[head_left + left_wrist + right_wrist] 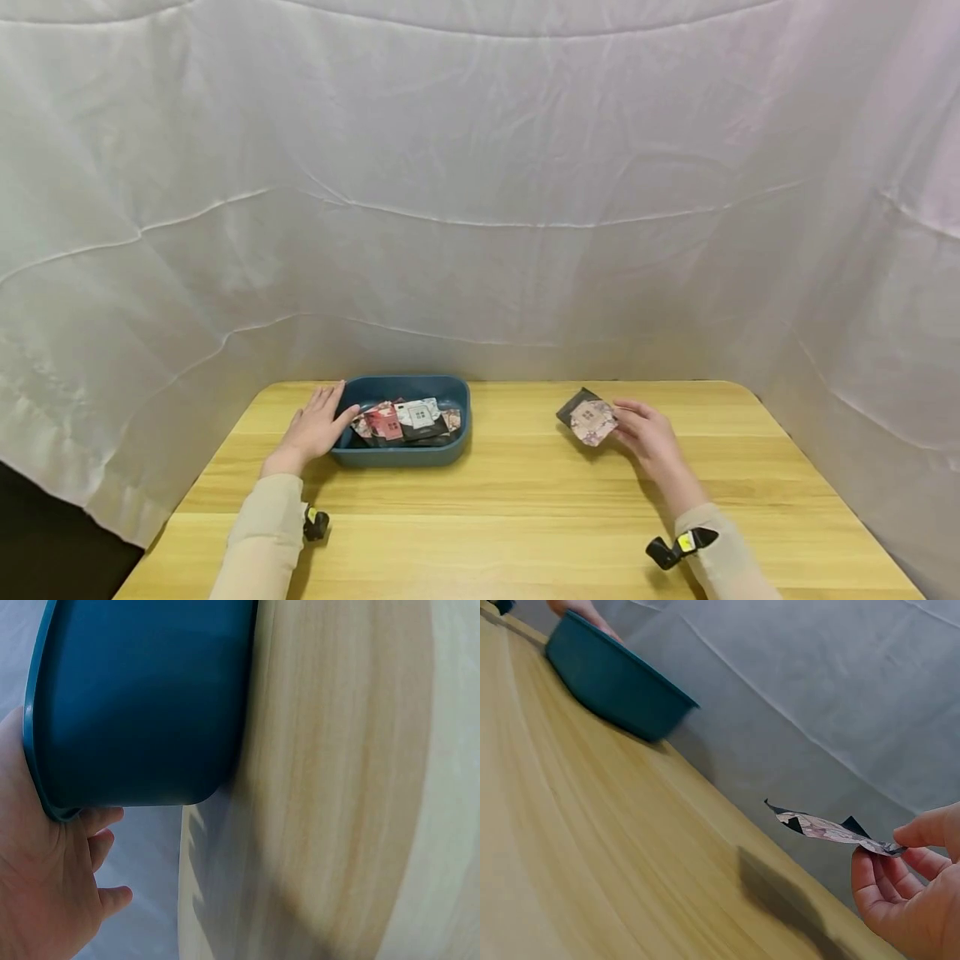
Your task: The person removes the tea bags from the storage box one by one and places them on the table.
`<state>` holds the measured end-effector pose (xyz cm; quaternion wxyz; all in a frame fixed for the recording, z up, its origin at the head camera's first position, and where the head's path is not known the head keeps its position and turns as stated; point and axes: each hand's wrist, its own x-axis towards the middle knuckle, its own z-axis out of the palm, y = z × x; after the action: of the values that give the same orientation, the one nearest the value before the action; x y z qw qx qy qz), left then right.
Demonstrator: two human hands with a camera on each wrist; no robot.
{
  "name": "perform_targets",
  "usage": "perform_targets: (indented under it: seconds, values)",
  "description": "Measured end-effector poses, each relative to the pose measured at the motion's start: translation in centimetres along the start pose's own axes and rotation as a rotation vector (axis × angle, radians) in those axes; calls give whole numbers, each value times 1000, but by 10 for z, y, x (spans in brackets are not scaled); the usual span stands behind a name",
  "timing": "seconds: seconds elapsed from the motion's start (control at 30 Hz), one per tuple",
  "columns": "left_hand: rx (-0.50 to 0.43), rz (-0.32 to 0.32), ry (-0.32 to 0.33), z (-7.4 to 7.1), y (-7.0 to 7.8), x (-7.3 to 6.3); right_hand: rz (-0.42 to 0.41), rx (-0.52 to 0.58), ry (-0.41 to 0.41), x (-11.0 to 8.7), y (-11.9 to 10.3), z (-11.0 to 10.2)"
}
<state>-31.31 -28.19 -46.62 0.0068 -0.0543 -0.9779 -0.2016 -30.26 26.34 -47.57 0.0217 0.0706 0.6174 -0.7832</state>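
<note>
A blue plastic bin point(400, 457) stands on the left of the table with several flat printed packets point(420, 417) in it, red, white and black. My left hand point(312, 429) holds the bin's left end, thumb over the rim and the other fingers along the outside. In the left wrist view that hand point(45, 877) has the rim against the base of the thumb. Off to the right, my right hand point(647, 433) pinches a small flat packet point(594, 421), black with a pink flowered label, by one edge. It is above the table, its shadow below in the right wrist view.
The light wooden table point(480, 533) has rounded far corners. Pale grey cloth point(525, 250) hangs behind it and along both sides. A small black wrist camera point(682, 546) sits on each sleeve.
</note>
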Motion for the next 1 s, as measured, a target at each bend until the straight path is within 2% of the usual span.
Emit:
perform_targets:
  seconds: [0.43, 0.67, 1.0]
  values:
    - [9, -2, -3, 1, -3, 0, 21, 213, 91, -8, -25, -73]
    - [10, -4, 2, 0, -5, 0, 3, 311, 156, -12, -27, -108]
    - [3, -6, -1, -2, -4, -1, 28, 357, 295, -13, -22, -145]
